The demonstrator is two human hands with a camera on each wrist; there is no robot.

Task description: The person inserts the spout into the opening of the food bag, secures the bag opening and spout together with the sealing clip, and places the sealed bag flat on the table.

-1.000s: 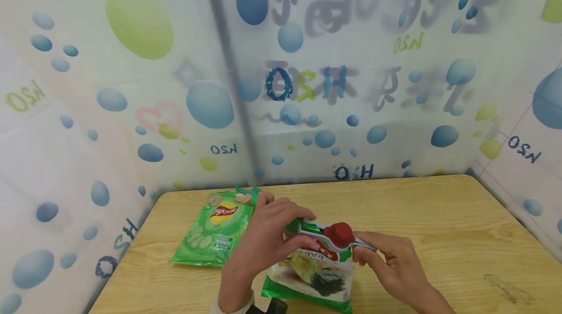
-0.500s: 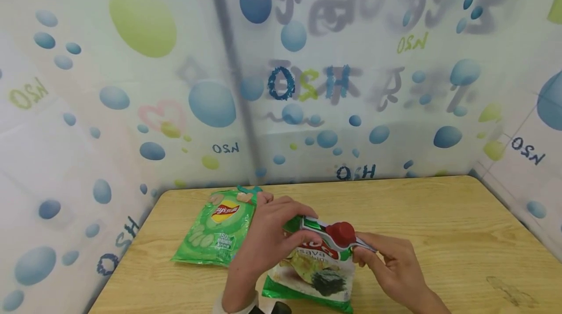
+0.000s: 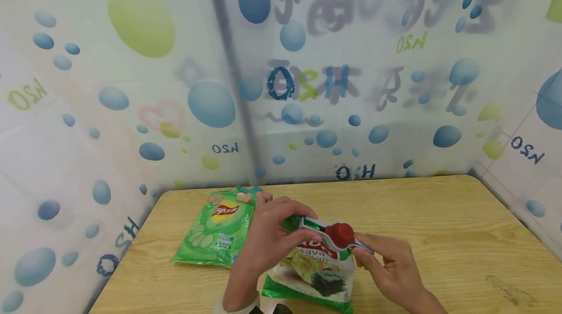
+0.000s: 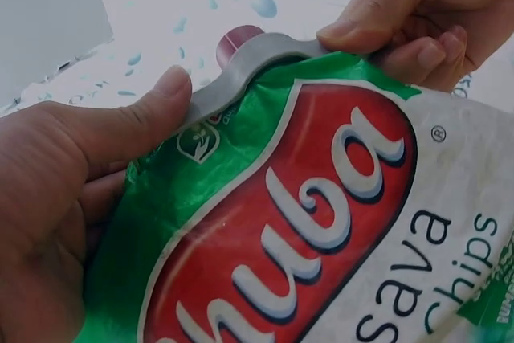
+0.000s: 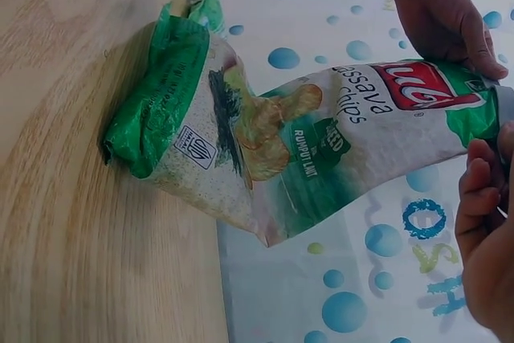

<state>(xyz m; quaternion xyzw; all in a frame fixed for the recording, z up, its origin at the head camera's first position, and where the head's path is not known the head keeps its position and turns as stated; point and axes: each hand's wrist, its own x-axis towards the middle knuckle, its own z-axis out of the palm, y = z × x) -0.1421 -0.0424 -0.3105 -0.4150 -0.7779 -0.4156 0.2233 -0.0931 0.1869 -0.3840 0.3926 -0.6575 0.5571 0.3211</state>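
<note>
A white and green bag of cassava chips (image 3: 313, 275) stands on the table, its top edge raised toward both hands. Across that top runs a grey bag clip (image 4: 265, 58) with a round red cap (image 3: 340, 234). My left hand (image 3: 274, 231) pinches one end of the clip, thumb in front and fingers behind the green bag top. Thumb and fingers of my right hand (image 3: 392, 265) pinch the clip's other end. In the right wrist view the bag's green lower end (image 5: 152, 102) rests on the wood, and the clip is only partly visible at the right edge.
A green bag of potato chips (image 3: 217, 228) lies on the table left of my left forearm, with a teal clip-like piece (image 3: 249, 190) at its top. A patterned white curtain (image 3: 281, 124) surrounds the wooden table (image 3: 439, 236) at the back and sides.
Both hands keep their hold on the clip and bag top. The right hand and forearm have shifted very slightly left; otherwise little differs.
</note>
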